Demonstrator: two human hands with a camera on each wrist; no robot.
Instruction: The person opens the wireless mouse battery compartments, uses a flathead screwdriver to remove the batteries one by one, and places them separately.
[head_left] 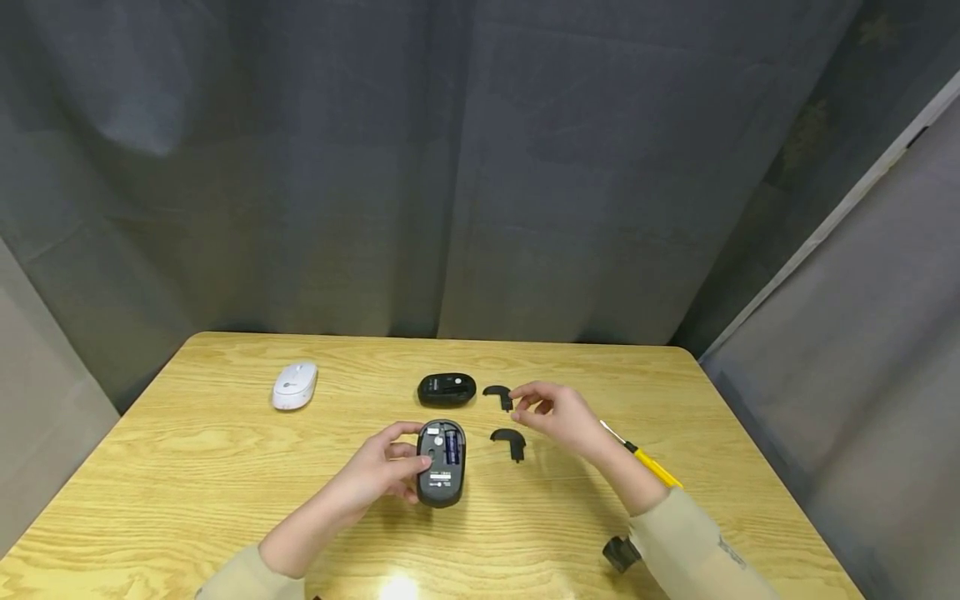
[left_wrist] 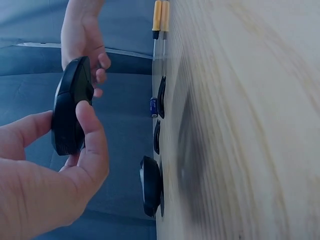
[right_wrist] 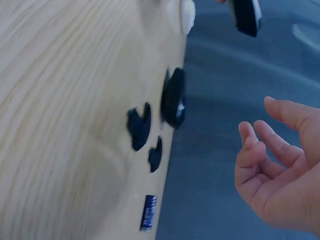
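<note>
My left hand holds a black computer mouse above the table, thumb on its upturned underside. Its battery compartment is uncovered, with blue battery casing showing inside. To the right, my right hand hovers with loosely bent fingers and nothing between them, as the right wrist view shows. Near its fingertips in the head view lie two black battery covers, a farther cover and a nearer cover. A loose blue battery lies on the table past the covers; the right hand hides it in the head view.
A second black mouse lies underside up behind the held one. Farther left sits a white mouse. A yellow-handled screwdriver lies by my right forearm. A dark curtain hangs behind the wooden table.
</note>
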